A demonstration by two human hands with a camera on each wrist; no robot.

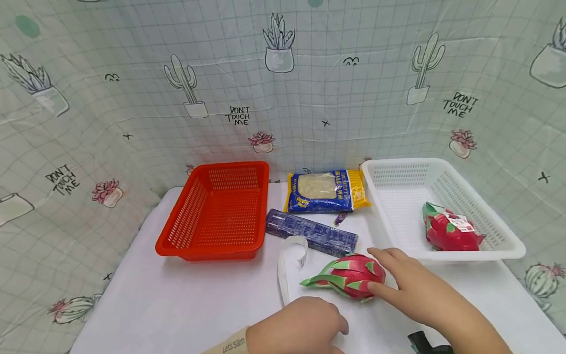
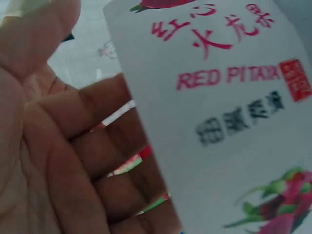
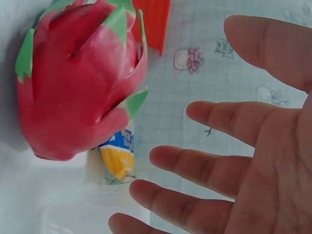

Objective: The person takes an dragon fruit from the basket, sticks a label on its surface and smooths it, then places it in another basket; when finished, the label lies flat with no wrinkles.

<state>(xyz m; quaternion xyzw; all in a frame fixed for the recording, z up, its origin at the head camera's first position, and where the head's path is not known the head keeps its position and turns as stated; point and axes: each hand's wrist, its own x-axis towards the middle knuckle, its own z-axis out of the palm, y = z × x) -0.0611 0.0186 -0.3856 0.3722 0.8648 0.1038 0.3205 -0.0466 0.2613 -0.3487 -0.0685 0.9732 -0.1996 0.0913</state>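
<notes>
A red dragon fruit with green scales lies on its side at the front of the table, its pointed tip to the left. My right hand is at its blunt end, thumb and fingers spread. In the right wrist view the straight fingers stand apart from the fruit. My left hand hovers at the near edge, fingers loosely bent. Beside it a white paper strip curls up. In the left wrist view, a white label printed RED PITAYA covers the fingertips, with the thumb away from it.
A red basket stands on the left. The white basket on the right contains another dragon fruit with a label. Between them lie a yellow-blue noodle packet and a long dark blue package. A black object sits near the right forearm.
</notes>
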